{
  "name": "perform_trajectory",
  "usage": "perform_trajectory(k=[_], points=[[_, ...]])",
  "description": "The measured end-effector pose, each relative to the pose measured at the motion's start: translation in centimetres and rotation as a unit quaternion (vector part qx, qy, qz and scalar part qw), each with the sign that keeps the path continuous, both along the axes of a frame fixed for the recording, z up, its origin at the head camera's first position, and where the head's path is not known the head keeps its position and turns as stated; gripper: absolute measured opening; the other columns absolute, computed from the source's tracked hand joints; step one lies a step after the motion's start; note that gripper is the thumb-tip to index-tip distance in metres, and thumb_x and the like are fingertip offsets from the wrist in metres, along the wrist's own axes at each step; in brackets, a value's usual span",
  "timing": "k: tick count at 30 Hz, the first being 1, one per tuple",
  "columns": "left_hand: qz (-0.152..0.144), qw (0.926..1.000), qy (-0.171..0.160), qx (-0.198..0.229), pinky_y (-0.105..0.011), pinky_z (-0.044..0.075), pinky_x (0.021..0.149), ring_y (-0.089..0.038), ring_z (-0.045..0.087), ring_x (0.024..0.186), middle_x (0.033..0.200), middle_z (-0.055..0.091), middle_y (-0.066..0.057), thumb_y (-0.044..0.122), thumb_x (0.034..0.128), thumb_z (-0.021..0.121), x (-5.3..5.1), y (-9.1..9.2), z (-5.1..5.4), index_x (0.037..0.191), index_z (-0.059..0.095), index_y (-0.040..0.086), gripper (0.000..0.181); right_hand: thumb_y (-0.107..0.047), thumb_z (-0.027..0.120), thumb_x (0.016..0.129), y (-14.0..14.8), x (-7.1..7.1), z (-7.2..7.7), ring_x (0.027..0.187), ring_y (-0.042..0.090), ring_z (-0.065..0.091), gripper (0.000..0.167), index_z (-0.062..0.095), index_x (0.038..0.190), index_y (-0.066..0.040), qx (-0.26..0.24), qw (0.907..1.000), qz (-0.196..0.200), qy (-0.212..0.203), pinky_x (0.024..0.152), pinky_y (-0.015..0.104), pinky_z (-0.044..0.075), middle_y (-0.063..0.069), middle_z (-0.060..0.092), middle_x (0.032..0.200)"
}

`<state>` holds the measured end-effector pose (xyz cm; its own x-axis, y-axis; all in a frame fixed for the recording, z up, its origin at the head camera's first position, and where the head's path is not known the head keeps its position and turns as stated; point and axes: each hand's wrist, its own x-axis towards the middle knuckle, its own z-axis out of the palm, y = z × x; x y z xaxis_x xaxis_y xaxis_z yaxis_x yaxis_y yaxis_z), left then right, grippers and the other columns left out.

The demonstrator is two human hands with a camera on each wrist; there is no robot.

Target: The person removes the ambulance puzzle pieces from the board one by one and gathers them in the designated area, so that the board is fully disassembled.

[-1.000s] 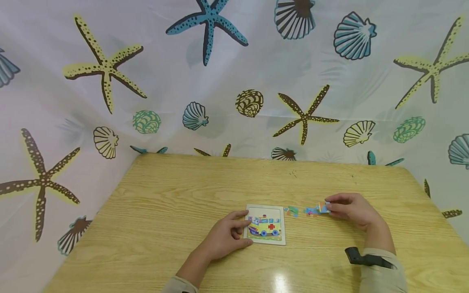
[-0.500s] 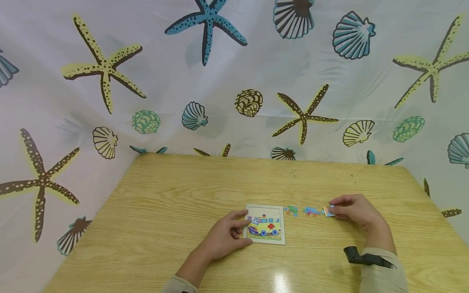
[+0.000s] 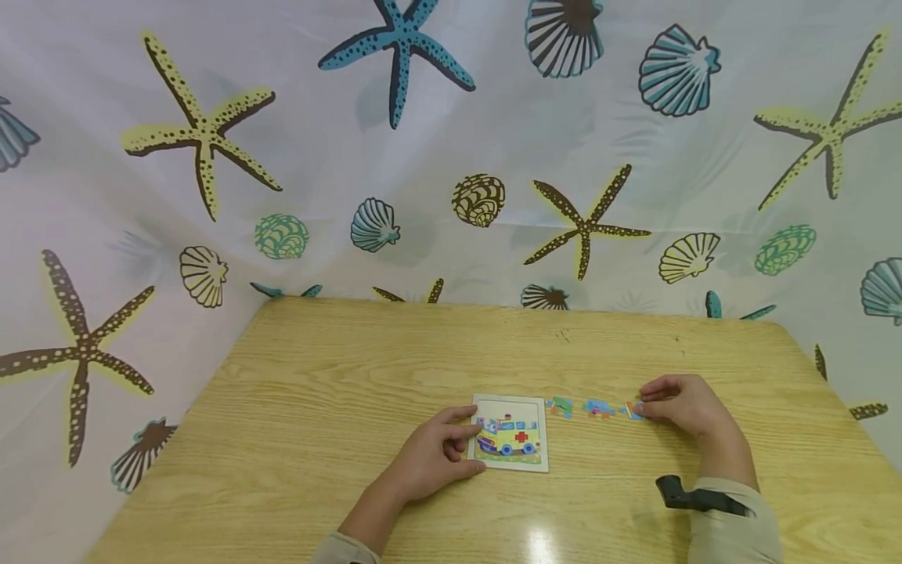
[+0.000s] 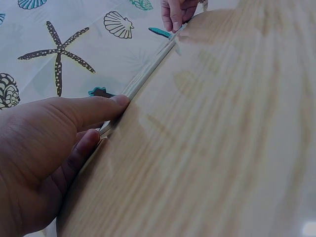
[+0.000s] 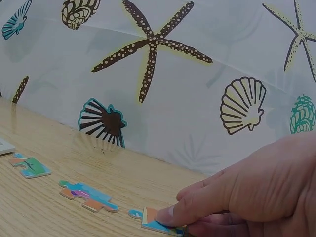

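Note:
A square jigsaw board (image 3: pixel 493 408) with an ambulance picture lies mid-table in the head view; its upper strip is blank. My left hand (image 3: pixel 431 457) holds it along the left side, thumb at the near corner and fingers by the far one. The left wrist view shows the thumb against the board's thin edge (image 4: pixel 148 67). To the right, three puzzle pieces lie in a row: a green one (image 3: pixel 562 406), a blue and purple one (image 3: pixel 599 408), and an orange and blue one (image 5: pixel 151 220). My right hand (image 3: pixel 689 407) pinches that last piece, partly covering it.
The wood-grain table (image 3: pixel 338 376) reaches back to a white curtain (image 3: pixel 437 149) printed with starfish and shells. A black strap mount (image 3: pixel 698 498) sits on the right sleeve.
My right hand has shifted slightly rightward with the orange and blue piece, away from the blue and purple one, and the piece now lies flatter. The left hand and board stay put.

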<state>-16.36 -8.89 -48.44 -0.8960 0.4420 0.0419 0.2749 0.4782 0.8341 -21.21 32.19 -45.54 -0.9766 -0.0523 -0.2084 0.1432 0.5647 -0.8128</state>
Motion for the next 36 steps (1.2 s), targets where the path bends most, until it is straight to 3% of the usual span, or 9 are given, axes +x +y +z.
perform_trajectory(k=[9,23,36], points=[[0.002,0.9999,-0.012,0.011,-0.018,0.047,0.07,-0.009,0.052,0.08,0.15,0.048,-0.004,0.02,0.0834,0.083,-0.1,0.1,0.0,0.13,0.066,0.004,0.053,-0.03,0.08,0.086,0.6,-0.1,-0.5,0.084,0.009,0.067,0.049,0.066,0.118,0.004,-0.007,0.9998,0.002,0.021,0.073,0.025,0.056,0.006,0.075,0.102],[0.003,0.9999,-0.014,0.005,-0.019,0.049,0.073,-0.009,0.053,0.082,0.152,0.047,-0.004,0.021,0.0842,0.082,0.1,0.1,0.1,0.126,0.069,0.006,0.046,-0.033,0.074,0.091,-0.1,-0.2,0.0,0.094,0.006,0.07,0.06,0.057,0.134,0.004,-0.104,0.9944,0.02,-0.008,0.084,0.026,0.058,-0.002,0.07,0.109],[0.011,0.9999,-0.009,0.008,-0.019,0.05,0.072,-0.009,0.057,0.08,0.152,0.048,-0.005,0.022,0.0827,0.083,0.2,0.1,0.2,0.114,0.076,0.01,0.034,-0.03,0.074,0.091,-1.3,-0.7,0.0,0.093,0.015,0.07,0.055,0.059,0.13,0.006,-0.111,0.9927,0.044,0.013,0.082,0.028,0.059,-0.002,0.072,0.104]])
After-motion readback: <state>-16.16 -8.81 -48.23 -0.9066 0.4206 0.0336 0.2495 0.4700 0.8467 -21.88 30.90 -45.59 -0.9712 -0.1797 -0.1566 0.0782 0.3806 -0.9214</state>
